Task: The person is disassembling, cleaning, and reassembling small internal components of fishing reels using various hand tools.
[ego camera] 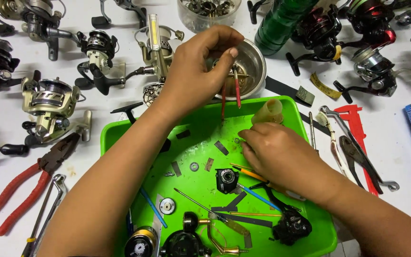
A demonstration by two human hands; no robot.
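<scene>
Over the green tray (120,138), the left hand (197,66) pinches red-handled tweezers (236,90), tips down beside the steel bowl (258,57) just behind the tray. The right hand (281,152) rests fingertips together on the tray floor, pinching something too small to tell.

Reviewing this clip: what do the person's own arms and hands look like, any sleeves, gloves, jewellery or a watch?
Both forearms are bare right up to the picture's bottom edge, with no sleeve in view. The left hand and the right hand wear no gloves, and no ring, watch or bracelet shows on either wrist. The one clearly visible nail, the left thumb's, is short and unpainted. No marks or bandages show.
</scene>
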